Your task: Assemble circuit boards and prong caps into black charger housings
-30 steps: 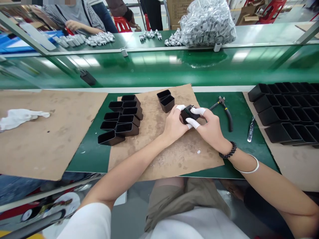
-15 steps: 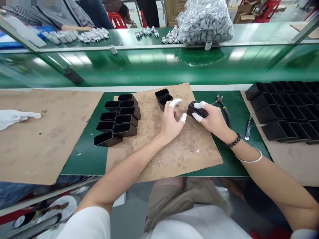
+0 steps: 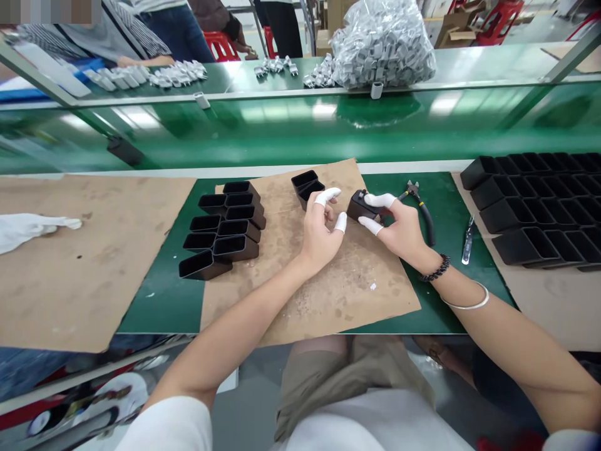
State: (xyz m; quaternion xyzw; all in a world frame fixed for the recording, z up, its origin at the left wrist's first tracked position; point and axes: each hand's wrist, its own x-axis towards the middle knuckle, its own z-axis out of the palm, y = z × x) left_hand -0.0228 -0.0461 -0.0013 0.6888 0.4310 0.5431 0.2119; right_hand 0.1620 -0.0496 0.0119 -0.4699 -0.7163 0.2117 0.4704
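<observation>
My right hand (image 3: 401, 228), with white finger cots on thumb and forefinger, grips a small black plastic housing (image 3: 359, 205) above the brown cardboard sheet (image 3: 300, 313). The housing's near end faces left and shows a small detail on top that I cannot make out. My left hand (image 3: 322, 228) is beside it, thumb and forefinger apart in white cots, with nothing between them. Just behind my left hand stand two open black housings (image 3: 307, 185), partly covered by its fingers. To the left, several more black housings (image 3: 237, 244) stand in two staggered columns.
Cutting pliers (image 3: 425, 213) and a small cutter-like tool (image 3: 468, 241) lie right of my right hand. Rows of black housings (image 3: 530, 213) fill the right side. A co-worker's white-gloved hand (image 3: 37, 232) is at left. Behind the raised ledge is a clear bag of grey-white parts (image 3: 382, 47).
My right hand has shifted slightly left with the black housing, whose end now shows more. My left hand stays almost where it was, its fingers still apart.
</observation>
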